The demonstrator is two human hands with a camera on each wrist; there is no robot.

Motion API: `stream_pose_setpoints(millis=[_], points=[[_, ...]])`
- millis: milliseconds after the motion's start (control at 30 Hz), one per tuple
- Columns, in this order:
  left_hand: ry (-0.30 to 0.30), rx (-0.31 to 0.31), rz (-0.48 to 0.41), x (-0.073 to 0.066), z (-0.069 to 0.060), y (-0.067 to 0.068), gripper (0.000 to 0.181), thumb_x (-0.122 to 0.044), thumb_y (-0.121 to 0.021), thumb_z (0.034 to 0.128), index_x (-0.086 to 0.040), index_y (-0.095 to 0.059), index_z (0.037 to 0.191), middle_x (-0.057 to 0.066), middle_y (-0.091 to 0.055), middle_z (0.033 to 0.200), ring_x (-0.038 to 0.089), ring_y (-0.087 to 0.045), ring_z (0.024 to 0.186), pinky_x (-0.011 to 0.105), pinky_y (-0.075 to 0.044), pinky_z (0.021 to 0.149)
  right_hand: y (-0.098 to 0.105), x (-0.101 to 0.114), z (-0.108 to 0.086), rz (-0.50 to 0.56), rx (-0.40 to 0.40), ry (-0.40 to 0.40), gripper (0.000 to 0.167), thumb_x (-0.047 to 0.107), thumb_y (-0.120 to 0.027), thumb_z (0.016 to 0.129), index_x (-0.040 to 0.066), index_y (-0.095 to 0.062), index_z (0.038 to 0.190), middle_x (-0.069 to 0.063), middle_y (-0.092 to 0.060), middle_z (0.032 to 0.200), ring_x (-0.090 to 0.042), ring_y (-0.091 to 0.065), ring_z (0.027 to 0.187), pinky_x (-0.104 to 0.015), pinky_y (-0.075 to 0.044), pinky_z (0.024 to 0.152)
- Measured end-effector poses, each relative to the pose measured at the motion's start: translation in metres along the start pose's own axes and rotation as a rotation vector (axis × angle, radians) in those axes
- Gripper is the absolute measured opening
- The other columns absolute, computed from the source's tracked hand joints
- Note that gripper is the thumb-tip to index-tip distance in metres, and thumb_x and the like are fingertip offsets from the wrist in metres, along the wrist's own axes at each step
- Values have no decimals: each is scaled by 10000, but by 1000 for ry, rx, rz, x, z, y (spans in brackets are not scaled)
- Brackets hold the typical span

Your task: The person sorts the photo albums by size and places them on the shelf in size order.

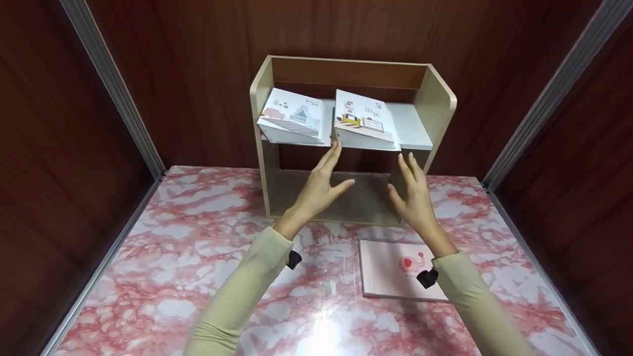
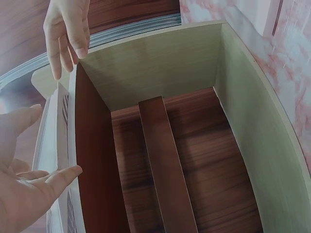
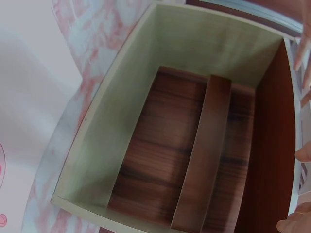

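Two hands are extended toward a small wooden shelf unit (image 1: pixel 439 91) set against a dark wood-grain wall (image 1: pixel 198 74). The left hand (image 1: pixel 319 187) is spread wide, fingers straight and thumb held apart; nothing is in its grasp. Its fingertips are at the lower left corner of a white book with a yellow vehicle on the cover (image 1: pixel 363 117); whether they press on it cannot be told. The right hand (image 1: pixel 414 195) is likewise wide and holds nothing, with its fingertips just below the lower right corner of that same book and its thumb apart.

The vehicle book lies tilted on the upper shelf board (image 1: pixel 414 128), cover up, its lower edge at the board's front. To its left, a second white book, with a pale building on the cover (image 1: pixel 294 116), is similarly tilted near the left side panel (image 1: pixel 262 79). Pale layers show beneath both covers; whether these are pages or separate books cannot be determined.

Below the board, the wrist views show a compartment with light side walls and a brown slat (image 2: pixel 167 165) across the back. One pink book bearing a red elephant (image 1: pixel 385 274) lies flat on the red-and-white marbled table (image 1: pixel 173 237), in front of the unit and partly hidden by the right forearm. Both sleeves (image 1: pixel 237 296) are pale green, with a black device (image 1: pixel 294 259) at each wrist.
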State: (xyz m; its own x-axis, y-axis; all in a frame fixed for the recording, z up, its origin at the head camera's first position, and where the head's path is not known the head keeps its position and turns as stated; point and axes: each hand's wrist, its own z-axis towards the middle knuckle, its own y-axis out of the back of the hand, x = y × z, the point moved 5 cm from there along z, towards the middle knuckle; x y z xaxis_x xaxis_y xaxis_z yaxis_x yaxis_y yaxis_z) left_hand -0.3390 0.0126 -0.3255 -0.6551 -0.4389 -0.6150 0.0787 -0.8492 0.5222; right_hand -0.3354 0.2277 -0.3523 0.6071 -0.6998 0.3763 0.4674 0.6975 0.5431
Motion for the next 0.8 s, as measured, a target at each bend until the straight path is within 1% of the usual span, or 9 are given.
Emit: stream_pose_setpoints(millis=[233, 467, 633, 800], points=[[-13, 27, -17, -1, -7, -8, 793, -214, -696, 836, -60, -239, 1467, 119, -228, 1522, 227, -260, 1379, 328, -257, 1113, -1, -5, -6, 13, -11, 3, 664, 51, -671, 818, 85, -381, 1414, -232, -281, 1465, -396, -268, 1337, -569, -272, 1053], [35, 62, -6, 6, -12, -16, 785, -245, -688, 843, -132, -240, 1477, 87, -231, 1525, 239, -291, 1365, 376, -293, 1096, -1, -6, -9, 17, -16, -6, 643, 62, -658, 827, 58, -381, 1407, -223, -299, 1452, -377, -283, 1332, -565, -283, 1047], [36, 60, -20, 12, -13, -20, 773, -214, -700, 833, -115, -270, 1467, 108, -253, 1514, 263, -318, 1350, 391, -312, 1085, -2, -6, -11, 19, -17, -7, 637, 62, -659, 827, 53, -386, 1403, -218, -312, 1444, -384, -297, 1324, -574, -291, 1037], [29, 55, -41, 15, -17, -23, 751, -206, -698, 834, -105, -292, 1458, 115, -279, 1502, 259, -326, 1346, 384, -318, 1083, -3, -8, -15, 19, -14, -18, 650, 60, -661, 825, 77, -381, 1412, -214, -325, 1438, -379, -301, 1323, -566, -290, 1042]])
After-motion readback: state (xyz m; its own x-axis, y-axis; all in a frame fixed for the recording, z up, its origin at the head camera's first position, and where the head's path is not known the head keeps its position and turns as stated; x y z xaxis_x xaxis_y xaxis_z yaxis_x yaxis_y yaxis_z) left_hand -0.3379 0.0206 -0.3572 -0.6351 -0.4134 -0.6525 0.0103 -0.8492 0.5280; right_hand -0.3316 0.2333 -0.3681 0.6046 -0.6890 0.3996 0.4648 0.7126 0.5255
